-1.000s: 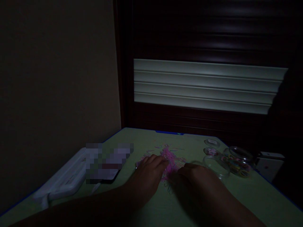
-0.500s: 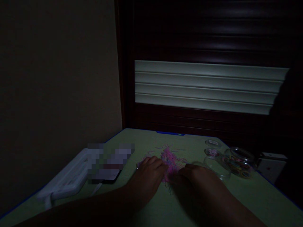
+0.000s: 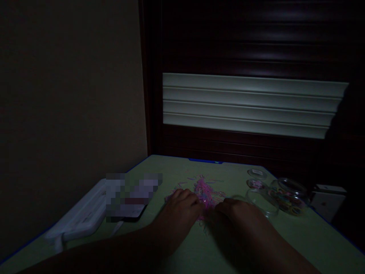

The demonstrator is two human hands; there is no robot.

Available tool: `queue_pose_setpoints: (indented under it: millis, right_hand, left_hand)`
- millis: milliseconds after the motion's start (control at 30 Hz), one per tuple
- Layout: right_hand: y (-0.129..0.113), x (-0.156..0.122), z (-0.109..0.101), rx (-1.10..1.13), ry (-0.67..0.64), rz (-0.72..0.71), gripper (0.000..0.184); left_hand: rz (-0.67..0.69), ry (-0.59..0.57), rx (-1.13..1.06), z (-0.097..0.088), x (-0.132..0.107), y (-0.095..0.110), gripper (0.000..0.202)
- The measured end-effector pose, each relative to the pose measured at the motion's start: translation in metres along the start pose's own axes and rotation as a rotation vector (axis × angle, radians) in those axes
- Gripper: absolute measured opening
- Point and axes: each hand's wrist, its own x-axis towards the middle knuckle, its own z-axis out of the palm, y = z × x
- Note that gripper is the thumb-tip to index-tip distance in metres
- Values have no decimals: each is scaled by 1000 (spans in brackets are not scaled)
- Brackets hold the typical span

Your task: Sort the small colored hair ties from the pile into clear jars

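The room is dim. A heap of small pink and purple rubber bands (image 3: 205,190) lies on a pale green table (image 3: 176,251). My left hand (image 3: 179,207) rests palm down at the heap's left edge, its fingers curled into the bands. My right hand (image 3: 236,215) lies palm down at the heap's right edge, fingertips tucked into the bands. What either hand pinches is hidden by the fingers and the dark.
A clear jar (image 3: 288,196) with coloured bands lies on its side at the right, with clear lids (image 3: 256,173) and a clear cup (image 3: 261,201) beside it. At the left are a white tray (image 3: 82,219) and a dark phone (image 3: 134,213). A white box (image 3: 327,196) sits off the right edge.
Both hands have shifted only slightly at the heap; the view has risen a little.
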Motion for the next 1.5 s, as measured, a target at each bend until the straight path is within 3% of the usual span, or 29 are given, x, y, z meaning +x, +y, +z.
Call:
queue_pose_setpoints:
  millis: [200, 433, 733, 1000, 1267, 1500]
  right_hand:
    - [4, 1, 12, 34, 41, -34, 25]
    - [10, 2, 26, 70, 72, -81, 23]
    - [4, 4, 11, 59, 22, -8, 21]
    - [-1, 5, 3, 58, -32, 46, 26]
    - [-1, 4, 3, 108, -3, 34, 26]
    - [0, 2, 7, 255, 116, 40, 24]
  left_hand:
    - [4, -6, 21, 1, 1, 1, 11]
    - [-10, 76, -51, 2, -2, 0, 14]
    - [-111, 256, -375, 11, 0, -10, 16]
    - [-255, 354, -617, 6, 4, -9, 11]
    - [-491, 275, -1068, 3, 6, -6, 8]
    - [-500, 247, -1209, -1, 8, -3, 9]
